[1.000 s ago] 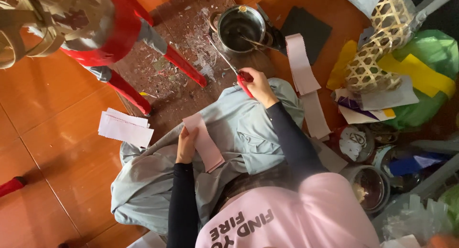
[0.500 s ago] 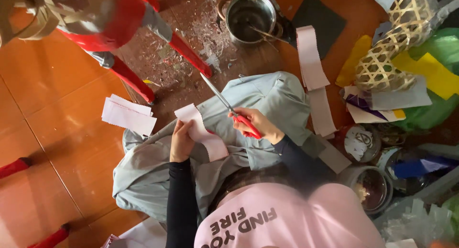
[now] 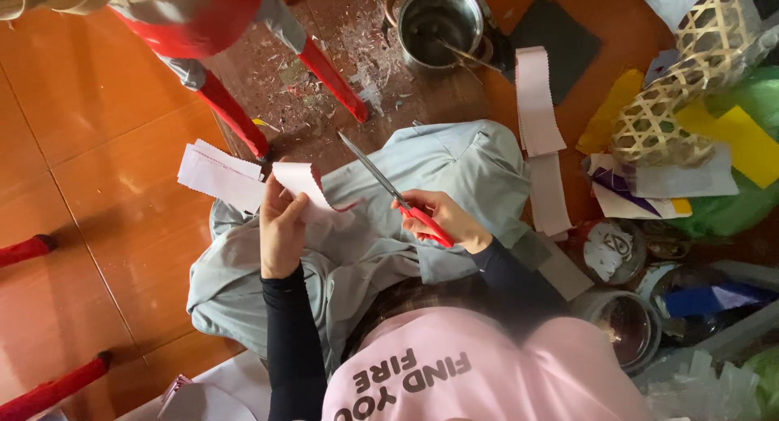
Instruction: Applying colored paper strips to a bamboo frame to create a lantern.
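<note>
I see open floor (image 3: 105, 145) on my left, only paper sheets (image 3: 217, 173) there. Right side blocked: basket (image 3: 673, 105), jars (image 3: 613, 251), paper strips (image 3: 537, 105). Ahead: red stool legs (image 3: 329, 76), metal pot (image 3: 438, 23).

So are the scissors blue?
No, the scissors in the right hand have red handles and grey metal blades.

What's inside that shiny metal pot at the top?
The metal pot holds a thin stick or handle leaning against its rim. Its bottom looks dark; whether there is liquid or glue inside cannot be told.
</note>
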